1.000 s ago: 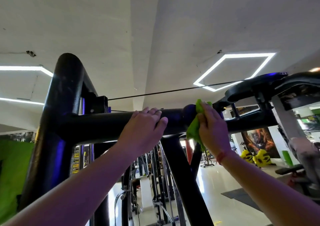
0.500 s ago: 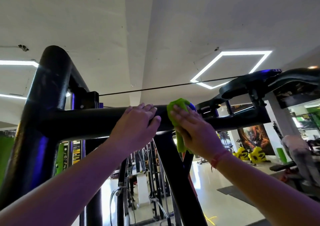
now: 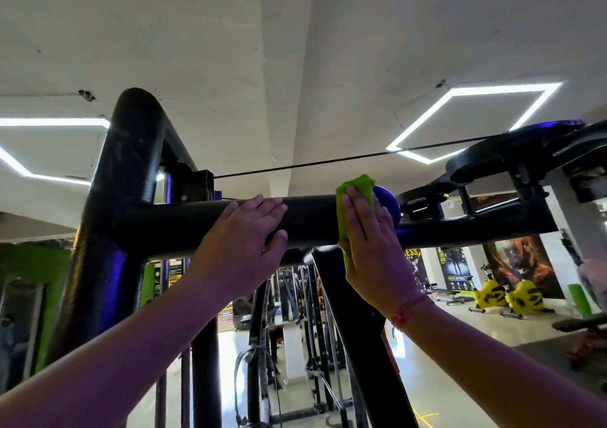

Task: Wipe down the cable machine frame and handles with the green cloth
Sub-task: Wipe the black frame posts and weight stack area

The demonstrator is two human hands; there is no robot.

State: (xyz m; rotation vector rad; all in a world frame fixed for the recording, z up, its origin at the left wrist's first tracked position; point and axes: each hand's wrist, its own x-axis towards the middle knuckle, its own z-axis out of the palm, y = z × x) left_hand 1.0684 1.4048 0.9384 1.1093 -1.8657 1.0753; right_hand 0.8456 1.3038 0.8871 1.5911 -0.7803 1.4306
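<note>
The right hand [image 3: 369, 247] lay flat against the horizontal black crossbar [image 3: 308, 220] of the cable machine frame, fingers straight and close together, pressing the green cloth [image 3: 351, 197] onto the tube. The cloth wrapped over the top of the crossbar and hung down its near face, just left of the blue pulley wheel [image 3: 387, 202]. A red thread circled that wrist.

Half a second earlier the same hand had been angled across the crossbar with the cloth bunched under it and trailing below the tube; a second earlier it had been curled round the cloth farther right, over the pulley wheel. So the hand had swept left along the crossbar and then flattened out, which suggests that a short stretch of tube beside the pulley wheel had been wiped and that the stroke was about to run on or reverse.

The left hand [image 3: 244, 240] rested on the crossbar well left of the cloth, fingers laid over the top, thumb below, loosely wrapped as a brace; it had hardly shifted. The thin steel cable [image 3: 328, 164] ran above the crossbar, untouched. The crossbar left of the cloth, the thick upright post [image 3: 121, 171] and the handles probably remained to be wiped.
</note>
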